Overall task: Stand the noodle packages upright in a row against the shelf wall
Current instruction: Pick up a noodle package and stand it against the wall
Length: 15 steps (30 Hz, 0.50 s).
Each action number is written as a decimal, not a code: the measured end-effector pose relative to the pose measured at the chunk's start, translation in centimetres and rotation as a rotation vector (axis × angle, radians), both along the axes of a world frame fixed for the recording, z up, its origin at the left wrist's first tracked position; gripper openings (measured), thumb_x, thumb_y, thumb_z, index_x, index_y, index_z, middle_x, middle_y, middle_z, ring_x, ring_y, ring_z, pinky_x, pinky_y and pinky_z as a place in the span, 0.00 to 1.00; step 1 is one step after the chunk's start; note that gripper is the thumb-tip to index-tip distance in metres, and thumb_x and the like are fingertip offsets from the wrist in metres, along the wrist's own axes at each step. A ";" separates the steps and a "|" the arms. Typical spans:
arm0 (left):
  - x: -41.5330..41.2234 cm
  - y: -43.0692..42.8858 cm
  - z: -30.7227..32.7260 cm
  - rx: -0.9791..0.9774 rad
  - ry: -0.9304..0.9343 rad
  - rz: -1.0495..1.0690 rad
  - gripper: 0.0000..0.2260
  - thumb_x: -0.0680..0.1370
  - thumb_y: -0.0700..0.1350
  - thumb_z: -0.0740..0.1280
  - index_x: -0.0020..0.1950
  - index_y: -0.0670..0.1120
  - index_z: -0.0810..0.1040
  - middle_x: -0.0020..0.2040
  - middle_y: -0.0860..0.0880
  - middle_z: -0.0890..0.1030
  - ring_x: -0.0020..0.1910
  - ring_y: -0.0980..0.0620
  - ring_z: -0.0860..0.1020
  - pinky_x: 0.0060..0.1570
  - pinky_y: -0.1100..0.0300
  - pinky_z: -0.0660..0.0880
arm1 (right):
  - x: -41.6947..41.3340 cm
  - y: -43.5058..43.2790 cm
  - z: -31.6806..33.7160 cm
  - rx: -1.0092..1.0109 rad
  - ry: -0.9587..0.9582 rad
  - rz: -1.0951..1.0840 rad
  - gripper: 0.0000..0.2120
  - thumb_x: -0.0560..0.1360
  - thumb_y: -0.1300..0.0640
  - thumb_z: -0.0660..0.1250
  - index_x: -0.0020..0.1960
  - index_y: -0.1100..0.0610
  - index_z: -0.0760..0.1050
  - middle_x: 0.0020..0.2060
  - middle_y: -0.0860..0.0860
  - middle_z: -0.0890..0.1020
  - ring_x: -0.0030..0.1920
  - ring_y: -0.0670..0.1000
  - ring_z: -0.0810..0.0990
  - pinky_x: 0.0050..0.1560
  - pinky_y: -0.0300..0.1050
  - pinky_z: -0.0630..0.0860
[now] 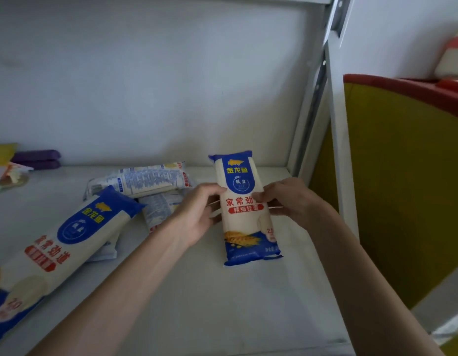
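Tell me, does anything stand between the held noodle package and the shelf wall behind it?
Nothing visible does. The shelf behind the held package is bare up to the wall; the other packages lie to its left.

Purple packs (36, 159) left, yellow panel (402, 176) right

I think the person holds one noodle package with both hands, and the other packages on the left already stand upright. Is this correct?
Not quite. The head view shows the left hand and right hand holding one noodle package, but the other packages on the left lie flat in a loose pile on the shelf, none upright.
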<state>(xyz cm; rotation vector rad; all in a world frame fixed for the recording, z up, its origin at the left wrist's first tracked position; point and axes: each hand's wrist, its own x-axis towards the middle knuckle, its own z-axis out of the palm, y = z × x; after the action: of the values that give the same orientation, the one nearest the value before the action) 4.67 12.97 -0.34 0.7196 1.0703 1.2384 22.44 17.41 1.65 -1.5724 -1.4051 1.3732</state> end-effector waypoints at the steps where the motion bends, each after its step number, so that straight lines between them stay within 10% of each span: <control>1: 0.0 0.1 0.4 0.045 0.009 0.001 0.07 0.75 0.35 0.65 0.50 0.43 0.74 0.48 0.43 0.83 0.49 0.47 0.81 0.47 0.52 0.77 | 0.1 -0.1 0.1 0.043 0.029 0.004 0.14 0.71 0.59 0.73 0.55 0.62 0.77 0.49 0.54 0.85 0.49 0.52 0.84 0.51 0.51 0.82; 15: -0.6 0.6 2.6 0.361 0.341 0.298 0.20 0.70 0.33 0.75 0.59 0.42 0.73 0.51 0.48 0.84 0.47 0.51 0.84 0.46 0.53 0.81 | -0.9 -0.6 0.0 0.363 0.271 -0.061 0.09 0.69 0.63 0.75 0.48 0.62 0.79 0.48 0.54 0.86 0.49 0.54 0.86 0.50 0.57 0.82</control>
<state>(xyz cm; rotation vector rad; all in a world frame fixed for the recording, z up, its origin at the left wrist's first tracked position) 4.09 13.53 2.23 1.1061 1.2790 1.6288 21.55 16.78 1.63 -1.1398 -1.3375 1.1664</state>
